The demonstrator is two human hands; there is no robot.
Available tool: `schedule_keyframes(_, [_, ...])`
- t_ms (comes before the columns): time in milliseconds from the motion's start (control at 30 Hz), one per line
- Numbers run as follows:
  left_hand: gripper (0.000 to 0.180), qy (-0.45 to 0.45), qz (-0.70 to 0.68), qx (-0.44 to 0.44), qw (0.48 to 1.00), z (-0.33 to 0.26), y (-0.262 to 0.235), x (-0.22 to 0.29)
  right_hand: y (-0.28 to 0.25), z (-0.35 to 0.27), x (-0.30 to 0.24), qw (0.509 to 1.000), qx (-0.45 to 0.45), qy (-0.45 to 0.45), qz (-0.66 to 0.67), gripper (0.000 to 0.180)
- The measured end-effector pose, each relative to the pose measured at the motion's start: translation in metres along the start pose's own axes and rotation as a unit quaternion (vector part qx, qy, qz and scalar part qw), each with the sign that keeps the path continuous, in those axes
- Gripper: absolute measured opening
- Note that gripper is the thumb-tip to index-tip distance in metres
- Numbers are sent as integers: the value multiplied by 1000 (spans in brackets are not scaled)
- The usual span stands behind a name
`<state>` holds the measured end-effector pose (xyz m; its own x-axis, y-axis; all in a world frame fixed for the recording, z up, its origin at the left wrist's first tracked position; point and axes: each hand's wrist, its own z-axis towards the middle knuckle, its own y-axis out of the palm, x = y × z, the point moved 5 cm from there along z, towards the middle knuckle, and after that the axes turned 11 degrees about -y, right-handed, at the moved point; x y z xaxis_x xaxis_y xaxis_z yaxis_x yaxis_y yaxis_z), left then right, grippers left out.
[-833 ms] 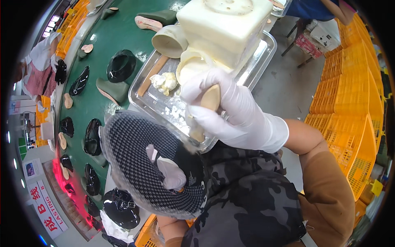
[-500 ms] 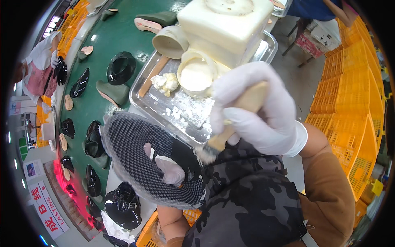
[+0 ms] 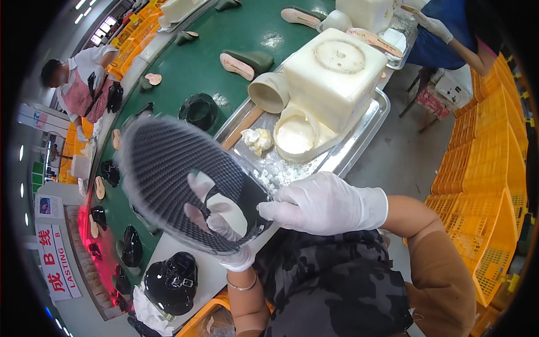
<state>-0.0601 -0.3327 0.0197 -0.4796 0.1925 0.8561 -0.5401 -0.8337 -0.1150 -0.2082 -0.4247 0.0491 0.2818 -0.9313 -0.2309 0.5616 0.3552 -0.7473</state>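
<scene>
I hold a black mesh shoe upper (image 3: 168, 174) over the edge of the bench. My left hand (image 3: 222, 222), in a white glove, is pushed inside it from below, and its fingers show through the opening. My right hand (image 3: 325, 202), also gloved, lies palm down with its fingertips closed on the upper's right rim. No brush shows in that hand; anything under the palm is hidden. Just beyond lies a metal tray (image 3: 365, 135) with a round tub of white paste (image 3: 295, 135) and a wooden handle (image 3: 241, 126).
A big white plastic canister (image 3: 337, 73) stands in the tray. The green conveyor (image 3: 191, 67) carries shoe lasts and black uppers; a black shoe (image 3: 171, 281) sits near me. Yellow crates (image 3: 483, 185) stack at the right. Other workers stand far left (image 3: 84, 78) and top right (image 3: 449, 33).
My right hand came off the tray, where it held a wooden-handled brush, and dropped to the upper's rim. The upper has tilted up and moved away from me.
</scene>
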Motion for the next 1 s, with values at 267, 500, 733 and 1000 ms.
schedule_keyframes(267, [65,-112,-279,-27,953,-18,-4,-36,4,4,4,1000,14,5,-24,25])
schedule_keyframes(500, [64,-76,-61,-49,994,-27,-25,-53,-48,16,13,932,338,26,127,17])
schedule_keyframes(733, [70,-71,-127,3,989,-31,17,-8,-30,35,20,956,285,3,67,17])
schedule_keyframes(1000, [63,13,-39,-106,993,-38,9,-14,-43,21,16,945,307,93,71,19])
